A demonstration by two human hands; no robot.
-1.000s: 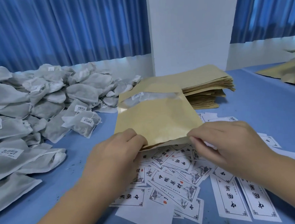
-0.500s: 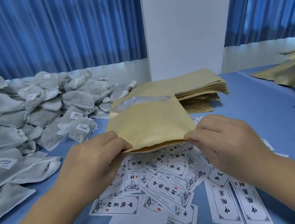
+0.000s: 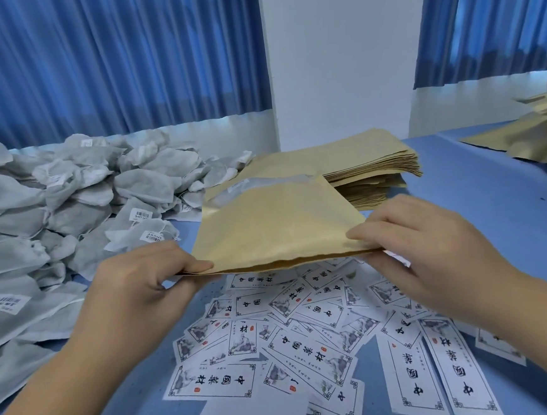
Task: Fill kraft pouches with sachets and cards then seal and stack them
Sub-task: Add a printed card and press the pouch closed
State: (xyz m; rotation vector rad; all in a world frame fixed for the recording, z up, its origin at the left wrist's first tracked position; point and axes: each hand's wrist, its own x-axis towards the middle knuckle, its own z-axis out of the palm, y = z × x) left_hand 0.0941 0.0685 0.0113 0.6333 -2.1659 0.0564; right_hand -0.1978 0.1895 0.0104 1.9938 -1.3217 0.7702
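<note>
While cards (image 3: 306, 345) lie beneath | left hand (image 3: 135, 293), right hand (image 3: 433, 253) pinch kraft pouch (image 3: 277, 230)

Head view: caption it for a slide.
Left hand and right hand pinch a tan kraft paper pouch above scattered white printed cards.

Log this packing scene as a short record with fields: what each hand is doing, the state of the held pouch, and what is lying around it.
Left hand: pinches near-left corner of flat tan kraft paper pouch
Right hand: pinches its near-right corner
Pouch state: near edge raised above scattered white printed paper cards; grey sachet showing at far edge
Left side: heap of grey mesh sachets
Behind pouch: stack of flat kraft pouches
</note>
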